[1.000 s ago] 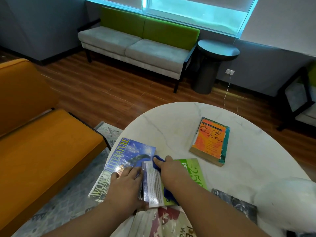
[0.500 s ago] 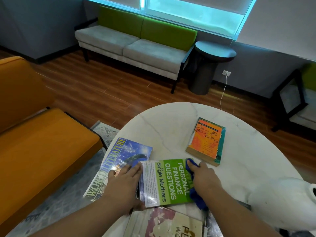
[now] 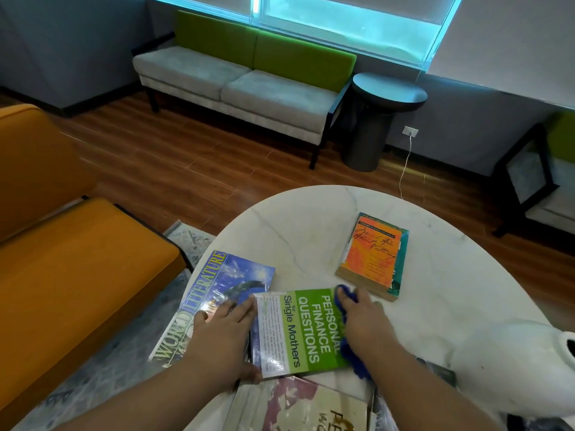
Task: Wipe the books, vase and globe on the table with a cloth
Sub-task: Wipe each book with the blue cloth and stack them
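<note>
Head cam, left to right. Orange sofa (image 3: 62, 275) fills the left side, with a patterned rug (image 3: 189, 241) on the floor between it and the white marble table (image 3: 311, 219).

World Literature book (image 3: 214, 290) lies flat on the table's left edge, partly overhanging it. Left hand (image 3: 222, 334) lies flat on its cover with fingers straight and spread, gripping nothing. Its thumb sits at the near-left corner of the green book (image 3: 298, 331).

Far back by the window is a grey sofa (image 3: 249, 85) with a green backrest.

Green book, titled "Personal Finance Questions for Single Mothers", lies face up at the near centre of the table, its left edge overlapping the World Literature book. Another book (image 3: 311, 405) lies nearer the camera, cut off by the bottom of frame.

Blue cloth (image 3: 353, 356) lies on the green book's right edge. Right hand (image 3: 367, 325) is on top of it, fingers bent over it and holding it, pressing it to the cover. Cloth pokes out past the fingertips and beside the wrist.

Orange book (image 3: 373, 253) lies flat further back on the table, apart from the others, near the right hand's fingertips. Dark round side table (image 3: 385, 98) and wall outlet (image 3: 409, 131) with a white cable are behind.

Dark book (image 3: 438, 370) is mostly hidden under the right forearm. White vase (image 3: 510, 368) is on the table's near right, mouth towards the right edge of frame. Dark-framed chair (image 3: 529, 169) is at far right.
</note>
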`<state>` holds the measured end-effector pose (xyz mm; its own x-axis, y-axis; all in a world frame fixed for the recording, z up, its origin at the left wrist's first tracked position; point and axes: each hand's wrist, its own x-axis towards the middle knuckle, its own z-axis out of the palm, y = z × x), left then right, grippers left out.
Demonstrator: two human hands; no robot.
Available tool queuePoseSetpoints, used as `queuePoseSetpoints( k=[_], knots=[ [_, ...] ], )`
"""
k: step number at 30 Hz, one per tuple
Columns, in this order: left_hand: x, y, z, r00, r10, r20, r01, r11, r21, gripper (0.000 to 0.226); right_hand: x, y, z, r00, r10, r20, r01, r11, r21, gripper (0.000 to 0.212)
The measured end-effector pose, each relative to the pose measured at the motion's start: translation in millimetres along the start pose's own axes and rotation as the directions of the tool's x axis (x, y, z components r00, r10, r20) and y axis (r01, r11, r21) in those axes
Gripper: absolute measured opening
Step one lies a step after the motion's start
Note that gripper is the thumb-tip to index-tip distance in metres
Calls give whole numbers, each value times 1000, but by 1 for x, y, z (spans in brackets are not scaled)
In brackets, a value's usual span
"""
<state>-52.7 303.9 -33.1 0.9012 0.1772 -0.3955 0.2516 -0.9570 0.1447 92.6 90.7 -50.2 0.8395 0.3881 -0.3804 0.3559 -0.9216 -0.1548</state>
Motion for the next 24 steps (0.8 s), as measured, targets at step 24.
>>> queuePoseSetpoints(
  k=[24],
  knots=[
    [1, 0, 0, 1000, -7, 6, 7, 1000, 10, 116, -10, -67, 9, 949, -312, 32, 312, 928, -205, 71]
  ],
)
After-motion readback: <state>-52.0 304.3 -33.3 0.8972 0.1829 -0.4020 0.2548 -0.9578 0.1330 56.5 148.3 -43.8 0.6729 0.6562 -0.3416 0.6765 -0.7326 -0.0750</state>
